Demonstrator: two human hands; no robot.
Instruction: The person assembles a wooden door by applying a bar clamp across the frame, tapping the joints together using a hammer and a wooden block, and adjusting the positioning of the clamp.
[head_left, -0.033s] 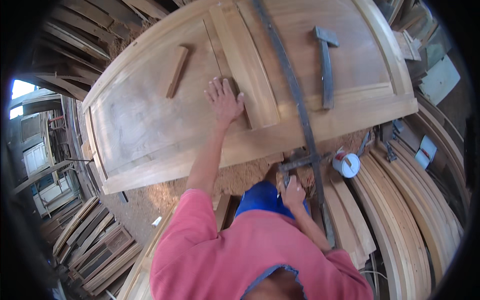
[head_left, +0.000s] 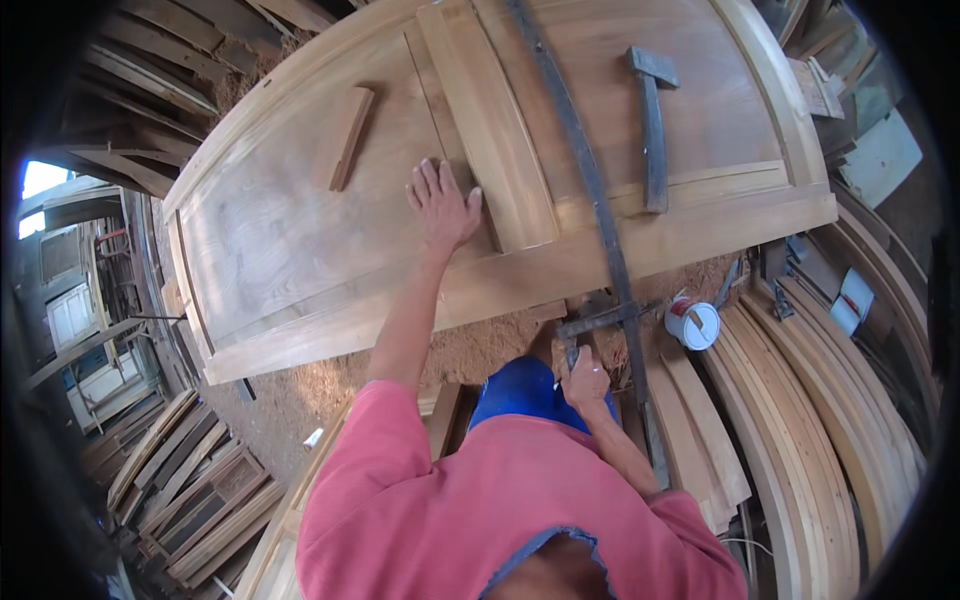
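A large wooden panel with a curved far edge (head_left: 270,240) lies before me. My left hand (head_left: 445,210) rests on it, fingers spread, beside the raised middle strip (head_left: 490,130). Across the panel runs a long dark metal bar clamp (head_left: 575,130), reaching past its near edge toward me. At the clamp's near end, my right hand (head_left: 586,382) is closed around the clamp's screw handle (head_left: 572,353). A hammer (head_left: 654,135) lies on the panel right of the bar. Left of my left hand lies a small wooden block (head_left: 351,140).
A white bucket (head_left: 692,323) stands right of the clamp's near end. Long boards (head_left: 790,430) are stacked at my right, with more timber (head_left: 200,500) at lower left. Sawdust or shavings (head_left: 400,360) cover the floor under the panel's near edge.
My left hand has shifted slightly left and nearer to me on the panel. My right hand stays on the clamp handle.
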